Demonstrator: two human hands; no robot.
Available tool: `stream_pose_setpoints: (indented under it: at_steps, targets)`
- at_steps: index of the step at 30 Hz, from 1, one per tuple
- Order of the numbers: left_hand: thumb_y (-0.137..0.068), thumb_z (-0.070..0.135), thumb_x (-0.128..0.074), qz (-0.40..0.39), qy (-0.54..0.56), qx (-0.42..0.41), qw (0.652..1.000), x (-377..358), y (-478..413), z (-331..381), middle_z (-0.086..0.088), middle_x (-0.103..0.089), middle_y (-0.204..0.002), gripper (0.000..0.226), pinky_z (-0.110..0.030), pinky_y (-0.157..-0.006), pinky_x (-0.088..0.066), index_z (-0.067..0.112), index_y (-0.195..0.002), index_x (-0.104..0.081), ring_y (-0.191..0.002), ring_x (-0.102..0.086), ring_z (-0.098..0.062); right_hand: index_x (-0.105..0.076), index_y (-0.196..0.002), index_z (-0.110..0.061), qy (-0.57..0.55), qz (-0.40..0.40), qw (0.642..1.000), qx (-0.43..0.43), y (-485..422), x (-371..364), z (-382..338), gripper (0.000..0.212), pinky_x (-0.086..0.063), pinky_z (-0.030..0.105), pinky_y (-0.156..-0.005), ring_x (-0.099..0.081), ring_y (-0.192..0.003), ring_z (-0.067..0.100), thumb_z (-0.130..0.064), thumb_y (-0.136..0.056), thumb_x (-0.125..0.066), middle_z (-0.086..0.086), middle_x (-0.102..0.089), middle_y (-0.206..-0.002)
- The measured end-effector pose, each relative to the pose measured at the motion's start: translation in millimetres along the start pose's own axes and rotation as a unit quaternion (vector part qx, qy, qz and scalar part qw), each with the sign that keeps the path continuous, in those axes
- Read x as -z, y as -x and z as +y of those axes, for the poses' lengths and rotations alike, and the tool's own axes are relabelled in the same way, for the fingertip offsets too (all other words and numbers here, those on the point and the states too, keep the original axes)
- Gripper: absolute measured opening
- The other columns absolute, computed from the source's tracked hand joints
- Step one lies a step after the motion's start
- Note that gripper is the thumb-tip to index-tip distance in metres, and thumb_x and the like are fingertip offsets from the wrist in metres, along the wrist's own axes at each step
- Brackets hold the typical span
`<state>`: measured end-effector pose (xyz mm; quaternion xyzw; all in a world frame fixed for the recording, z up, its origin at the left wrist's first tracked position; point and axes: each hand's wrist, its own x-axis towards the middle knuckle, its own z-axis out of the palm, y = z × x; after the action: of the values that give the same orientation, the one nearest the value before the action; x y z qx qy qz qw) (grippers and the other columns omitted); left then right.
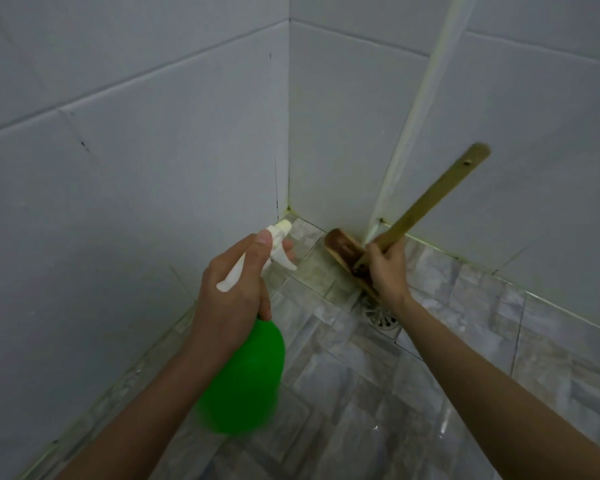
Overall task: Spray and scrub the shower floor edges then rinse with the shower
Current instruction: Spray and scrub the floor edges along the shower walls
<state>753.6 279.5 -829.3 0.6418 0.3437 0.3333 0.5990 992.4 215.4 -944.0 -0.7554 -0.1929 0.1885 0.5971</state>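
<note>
My left hand [232, 289] grips the neck of a green spray bottle [246, 375] with a white trigger head [278, 244], its nozzle pointing at the floor corner. My right hand [387, 268] holds the lower part of a wooden scrub brush's long handle [437, 195]. The brown brush head [343, 251] lies on the floor along the foot of the right wall, close to the corner. The grout at the floor edge [302, 216] looks yellowish and stained.
A round metal drain [381, 318] sits in the grey marbled floor tiles just under my right wrist. White tiled walls meet in the corner [289, 133]. A pale vertical pipe or strip [413, 116] runs down the right wall to the floor.
</note>
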Motion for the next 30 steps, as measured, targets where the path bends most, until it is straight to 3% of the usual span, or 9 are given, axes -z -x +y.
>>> stream_pose_setpoints:
  at_steps: [3, 8, 11, 15, 17, 19, 21, 23, 30]
  targets:
    - [-0.082, 0.067, -0.048, 0.001, 0.0, 0.0, 1.0, 2, 0, -1, -0.038, -0.065, -0.091, 0.056, -0.027, -0.044, -0.041, 0.025, -0.109, -0.075, -0.04, -0.046, -0.021, -0.045, -0.115, -0.008, 0.106, -0.069, 0.991, 0.048, -8, -13, 2, 0.022, -0.043, 0.027, -0.069, -0.054, -0.079, 0.011, -0.014, -0.095, -0.052, 0.0, -0.056, -0.092]
    - [-0.083, 0.066, -0.045, 0.004, -0.016, -0.004, 1.0, 6, 7, -1, -0.037, -0.066, -0.091, 0.048, -0.025, -0.043, -0.04, 0.032, -0.094, -0.076, -0.037, -0.046, -0.022, -0.056, -0.109, -0.004, 0.304, 0.02, 0.95, 0.064, -29, -17, 1, 0.048, -0.048, 0.04, -0.084, -0.058, -0.099, 0.03, -0.049, -0.094, -0.049, 0.013, -0.061, -0.108]
    - [-0.084, 0.066, -0.045, 0.004, -0.019, -0.002, 1.0, 11, 9, 0, -0.037, -0.066, -0.089, 0.049, -0.023, -0.043, -0.04, 0.031, -0.097, -0.076, -0.037, -0.047, -0.021, -0.063, -0.097, -0.006, 0.63, 0.008, 0.773, 0.072, -23, -1, -8, 0.067, -0.044, 0.042, -0.082, -0.058, -0.098, 0.034, -0.063, -0.094, -0.028, 0.015, -0.063, -0.104]
    - [-0.084, 0.067, -0.046, 0.004, -0.007, 0.001, 1.0, 17, 10, -1, -0.037, -0.065, -0.089, 0.047, -0.026, -0.043, -0.041, 0.034, -0.102, -0.076, -0.038, -0.046, -0.022, -0.064, -0.081, -0.01, 0.675, -0.089, 0.659, 0.321, -13, 7, -24, 0.031, -0.041, 0.03, -0.062, -0.061, -0.077, 0.027, -0.038, -0.092, -0.054, 0.009, -0.065, -0.087]
    - [-0.085, 0.066, -0.047, 0.001, -0.006, -0.002, 1.0, 18, 11, -3, -0.038, -0.065, -0.087, 0.044, -0.027, -0.045, -0.041, 0.036, -0.099, -0.076, -0.04, -0.046, -0.026, -0.066, -0.102, -0.009, 0.687, -0.095, 0.539, 0.478, -15, 5, -25, 0.045, -0.047, 0.037, -0.073, -0.058, -0.089, 0.03, -0.048, -0.081, -0.067, 0.011, -0.061, -0.101]
    - [-0.086, 0.065, -0.048, -0.003, -0.005, -0.005, 1.0, 18, 12, -4, -0.038, -0.065, -0.087, 0.042, -0.028, -0.046, -0.042, 0.036, -0.097, -0.076, -0.043, -0.048, -0.029, -0.042, -0.139, -0.013, 0.75, -0.176, 0.441, 0.461, -29, 6, -31, 0.078, -0.037, 0.042, -0.094, -0.048, -0.11, 0.03, -0.067, -0.083, -0.049, 0.01, -0.05, -0.122]
    - [-0.087, 0.064, -0.047, -0.001, -0.006, -0.003, 1.0, 19, 12, -7, -0.037, -0.066, -0.088, 0.043, -0.028, -0.046, -0.042, 0.035, -0.097, -0.077, -0.042, -0.048, -0.026, -0.017, -0.151, -0.021, 0.773, -0.239, 0.393, 0.438, -42, 9, -40, 0.083, -0.032, 0.041, -0.096, -0.047, -0.111, 0.029, -0.073, -0.087, -0.025, 0.009, -0.052, -0.124]
    - [-0.088, 0.063, -0.045, 0.001, -0.009, -0.001, 1.0, 18, 12, -8, -0.036, -0.067, -0.09, 0.044, -0.027, -0.047, -0.042, 0.036, -0.098, -0.077, -0.04, -0.048, -0.024, -0.003, -0.152, -0.025, 0.762, -0.293, 0.391, 0.425, -49, 10, -43, 0.08, -0.036, 0.039, -0.089, -0.056, -0.103, 0.028, -0.072, -0.089, -0.013, 0.011, -0.061, -0.116]
    - [-0.083, 0.067, -0.047, 0.002, 0.003, 0.001, 1.0, 18, 15, -3, -0.039, -0.065, -0.092, 0.049, -0.027, -0.045, -0.041, 0.03, -0.093, -0.076, -0.04, -0.046, -0.026, 0.014, -0.15, -0.028, 0.724, -0.329, 0.56, 0.232, -20, -16, -29, 0.099, -0.052, 0.033, -0.069, -0.063, -0.075, 0.027, -0.085, -0.078, -0.022, 0.009, -0.066, -0.087]
